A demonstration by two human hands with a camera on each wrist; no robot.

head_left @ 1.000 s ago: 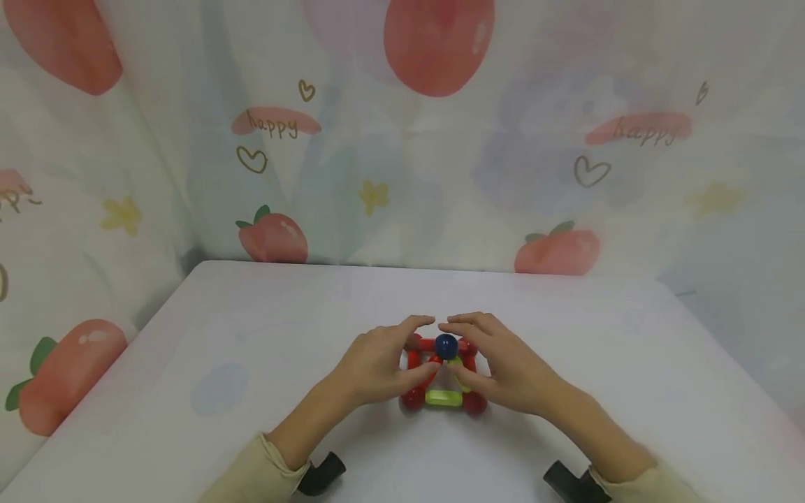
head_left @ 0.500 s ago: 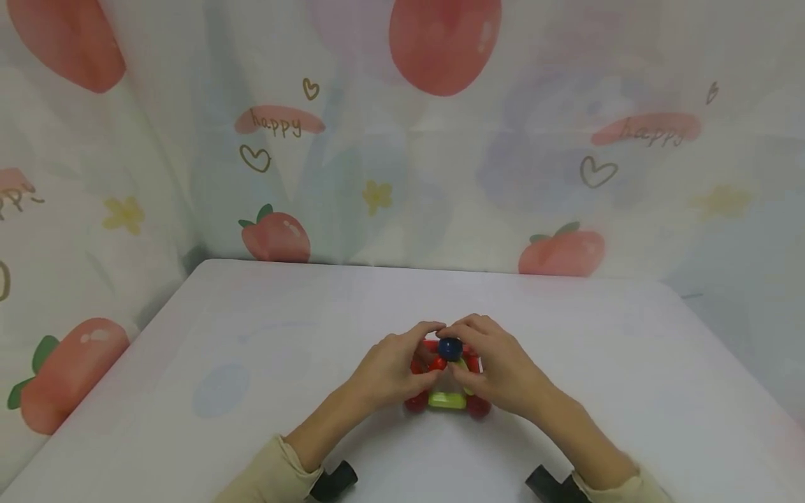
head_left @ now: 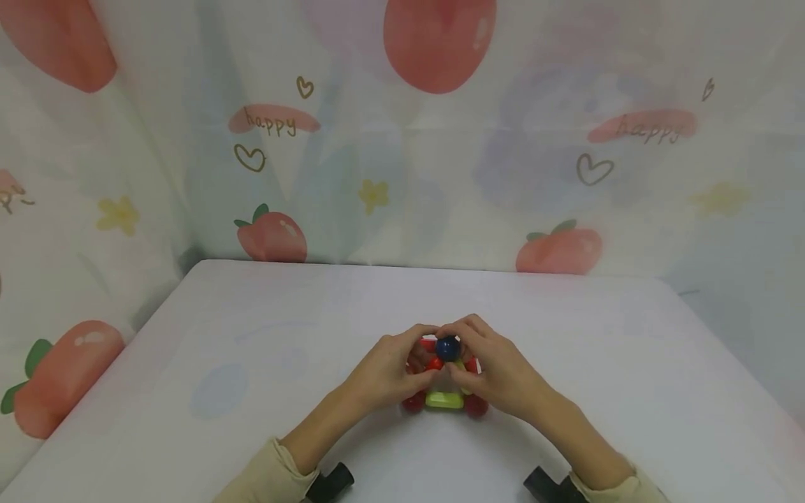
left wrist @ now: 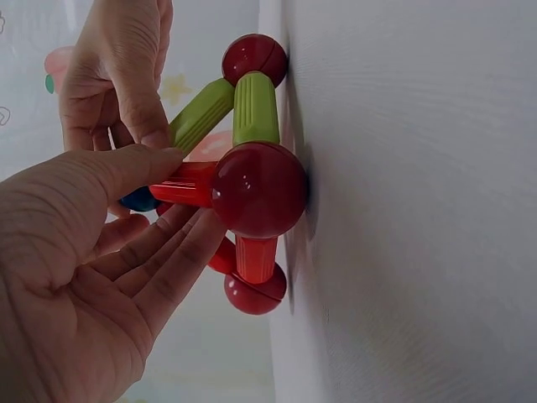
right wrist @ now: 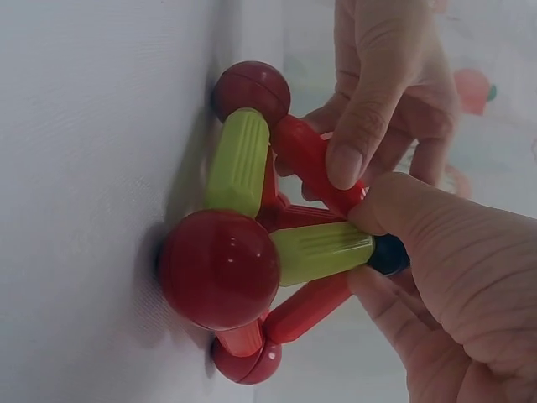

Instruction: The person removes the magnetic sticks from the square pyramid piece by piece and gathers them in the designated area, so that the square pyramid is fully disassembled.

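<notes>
Left hand (head_left: 391, 370) and right hand (head_left: 503, 362) have drawn in around the frame (head_left: 444, 400) since one second ago, narrowing the gap between them behind the blue ball (head_left: 448, 348). Left hand's fingers: clamped on a red rod (left wrist: 189, 183). Frame: on the counter (head_left: 283, 335) between the hands, red balls (right wrist: 220, 269) at base corners, blue ball on top. Right hand's fingers: clamped on a green rod (right wrist: 327, 252), beside the blue ball.

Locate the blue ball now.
Head view: the blue ball is below and slightly right of centre, between the left hand and right hand, at the upper end of a green rod.
</notes>
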